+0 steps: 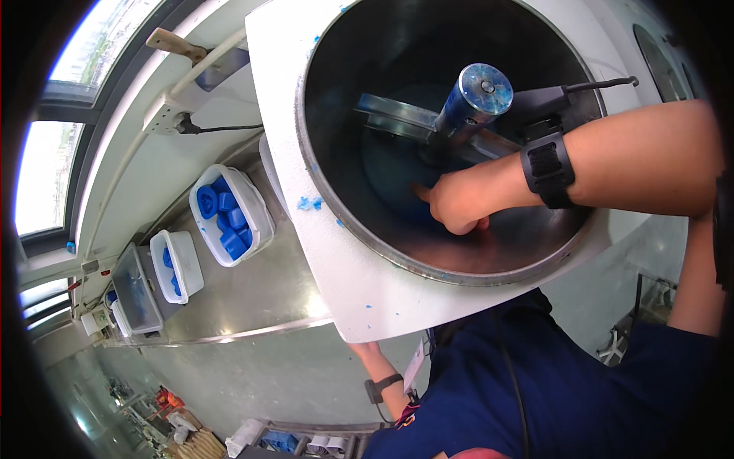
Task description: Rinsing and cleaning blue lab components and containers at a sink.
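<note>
My right hand point(462, 200) reaches down inside a round metal mixing bowl point(327, 180). Its index finger stretches toward the bowl's blue-tinted bottom, and the other fingers look bent. I see nothing held in it, though the fingertip is dim. Beside this hand stands a blue-smeared metal hub point(480, 96) with flat mixing blades point(397, 116). A black strap point(547, 170) circles the right wrist. Below the white machine top point(336, 283), my left hand point(367, 350) is at the panel's lower edge, its fingers hidden behind it.
Left of the machine, a steel counter point(237, 306) carries white tubs point(264, 222) of blue pieces and a grey bin point(138, 294). A plug and cable point(229, 128) run from the wall socket to the machine. A scraper point(176, 46) leans on the sill. Blue flecks point(310, 203) dot the machine top.
</note>
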### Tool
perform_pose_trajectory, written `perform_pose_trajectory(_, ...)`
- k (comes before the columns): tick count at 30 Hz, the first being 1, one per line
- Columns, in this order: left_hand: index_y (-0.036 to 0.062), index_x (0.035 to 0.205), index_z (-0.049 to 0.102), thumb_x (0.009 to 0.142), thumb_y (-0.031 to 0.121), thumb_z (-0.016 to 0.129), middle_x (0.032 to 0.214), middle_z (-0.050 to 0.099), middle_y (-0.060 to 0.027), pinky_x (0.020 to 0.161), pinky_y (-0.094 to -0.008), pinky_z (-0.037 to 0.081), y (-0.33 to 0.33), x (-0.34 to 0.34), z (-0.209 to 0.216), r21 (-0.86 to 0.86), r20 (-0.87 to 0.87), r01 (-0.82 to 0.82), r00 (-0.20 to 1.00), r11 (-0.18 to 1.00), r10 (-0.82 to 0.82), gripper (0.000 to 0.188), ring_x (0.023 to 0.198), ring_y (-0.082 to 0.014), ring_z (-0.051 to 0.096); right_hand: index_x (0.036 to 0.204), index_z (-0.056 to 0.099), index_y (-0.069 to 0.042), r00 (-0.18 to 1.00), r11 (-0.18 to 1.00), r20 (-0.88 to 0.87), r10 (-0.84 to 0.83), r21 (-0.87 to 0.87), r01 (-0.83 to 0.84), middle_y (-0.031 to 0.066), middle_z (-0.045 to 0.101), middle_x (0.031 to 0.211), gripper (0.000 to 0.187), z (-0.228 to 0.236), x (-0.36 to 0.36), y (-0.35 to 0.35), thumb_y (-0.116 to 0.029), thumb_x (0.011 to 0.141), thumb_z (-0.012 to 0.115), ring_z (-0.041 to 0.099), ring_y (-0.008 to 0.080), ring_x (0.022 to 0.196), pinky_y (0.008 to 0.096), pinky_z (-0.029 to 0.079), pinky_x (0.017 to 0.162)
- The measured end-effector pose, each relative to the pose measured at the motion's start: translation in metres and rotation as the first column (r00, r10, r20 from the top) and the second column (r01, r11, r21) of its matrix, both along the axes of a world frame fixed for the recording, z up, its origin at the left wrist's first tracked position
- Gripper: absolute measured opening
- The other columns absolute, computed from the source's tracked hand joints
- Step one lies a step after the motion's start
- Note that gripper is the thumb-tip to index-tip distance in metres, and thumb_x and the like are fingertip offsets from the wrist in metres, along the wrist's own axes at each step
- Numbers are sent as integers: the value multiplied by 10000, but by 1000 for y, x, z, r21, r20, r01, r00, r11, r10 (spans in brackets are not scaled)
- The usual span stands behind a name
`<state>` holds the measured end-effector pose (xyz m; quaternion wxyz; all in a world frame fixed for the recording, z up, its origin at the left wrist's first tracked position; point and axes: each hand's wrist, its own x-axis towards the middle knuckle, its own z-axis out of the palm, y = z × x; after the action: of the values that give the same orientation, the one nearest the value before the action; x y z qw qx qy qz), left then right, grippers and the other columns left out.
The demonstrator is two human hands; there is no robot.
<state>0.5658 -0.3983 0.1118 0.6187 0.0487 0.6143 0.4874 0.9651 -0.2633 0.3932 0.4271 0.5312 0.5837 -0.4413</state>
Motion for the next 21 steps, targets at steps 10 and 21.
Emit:
perform_pose_trajectory(10, 119, 1141, 550, 965, 374, 492, 1028, 598, -25, 565, -237, 441, -6, -32, -36, 9, -55, -2, 998, 1000, 2, 316, 854, -118, 571, 1539, 23, -43, 982, 982, 5, -188, -35, 188, 137, 706, 932, 901, -3, -6, 8, 12, 749, 454, 684, 220, 665, 368, 554, 636)
perform_pose_trajectory(21, 115, 1215, 495, 967, 350, 512, 1070, 577, -41, 611, -247, 458, 6, -2, -18, 97, -147, -14, 989, 995, 28, 342, 818, -142, 575, 1524, -32, -14, 977, 995, -194, -86, 32, 94, 134, 710, 851, 893, -39, 3, 16, -11, 794, 482, 693, 206, 693, 331, 558, 621)
